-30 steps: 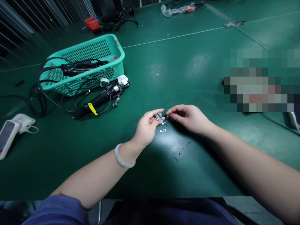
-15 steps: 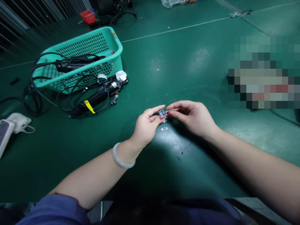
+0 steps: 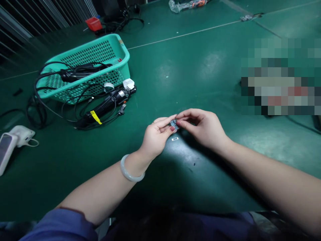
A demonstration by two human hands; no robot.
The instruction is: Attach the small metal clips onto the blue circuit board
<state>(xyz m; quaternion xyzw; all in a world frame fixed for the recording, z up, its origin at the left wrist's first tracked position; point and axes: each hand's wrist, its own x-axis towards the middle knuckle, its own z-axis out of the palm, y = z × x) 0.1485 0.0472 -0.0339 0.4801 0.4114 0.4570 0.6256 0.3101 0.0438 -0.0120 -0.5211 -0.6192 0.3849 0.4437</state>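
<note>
Between the thumb and fingers of my left hand (image 3: 155,135) is a small blue circuit board (image 3: 174,125), held just above the table. My right hand (image 3: 204,125) pinches the board's right edge with thumb and forefinger; whether a smaller part sits in that pinch is hidden. A small white-framed rectangular piece (image 3: 175,139) lies on the green table (image 3: 213,190) just below the board. A dark speck (image 3: 194,164) lies nearer to me.
A green plastic basket (image 3: 126,60) with black cabled devices stands at the left. A black cylindrical tool (image 3: 105,107) with a yellow tag lies before it. A white phone-like device (image 3: 7,149) is at far left, a red bin (image 3: 93,24) behind. The right side is pixelated.
My right thumb and fingers have closed in on the board, which now shows its face more flatly. The view has shifted slightly; the basket and tools stay put.
</note>
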